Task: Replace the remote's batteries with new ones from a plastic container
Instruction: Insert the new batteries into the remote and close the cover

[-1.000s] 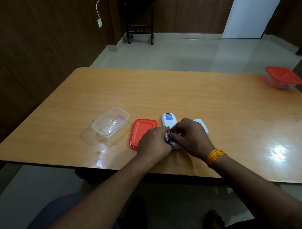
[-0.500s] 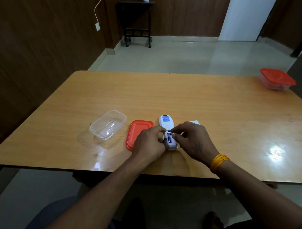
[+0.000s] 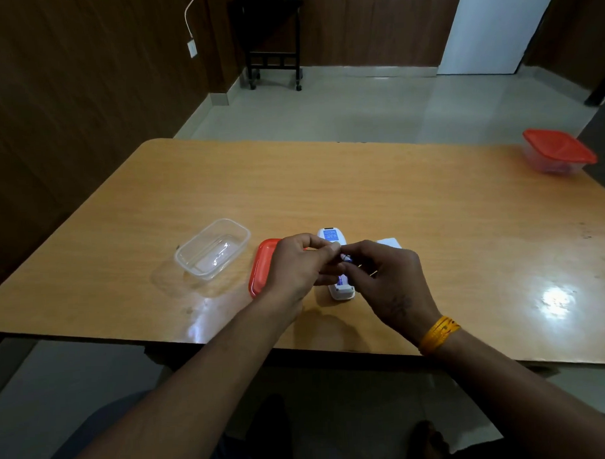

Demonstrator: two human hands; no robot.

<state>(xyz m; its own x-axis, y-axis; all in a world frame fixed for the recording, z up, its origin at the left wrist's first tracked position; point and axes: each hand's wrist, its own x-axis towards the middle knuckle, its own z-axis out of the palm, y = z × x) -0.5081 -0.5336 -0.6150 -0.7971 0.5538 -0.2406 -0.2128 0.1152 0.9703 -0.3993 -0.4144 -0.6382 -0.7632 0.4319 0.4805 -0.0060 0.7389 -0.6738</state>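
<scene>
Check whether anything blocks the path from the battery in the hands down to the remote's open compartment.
Nothing visible does. The battery is pinched between the left hand and right hand, right above the remote. Its open compartment shows between the hands, with something blue already inside.

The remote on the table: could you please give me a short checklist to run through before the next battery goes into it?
1. Remote lies flat on the table, back up: ok.
2. Battery bay uncovered: ok, a blue cell shows inside.
3. Battery in hand: ok, left hand and right hand both pinch it above the remote.
4. Battery polarity matches the bay: cannot tell, too small.
5. White cover within reach: ok, just beyond the right hand.
6. Clear container open, red lid beside it: ok.
</scene>
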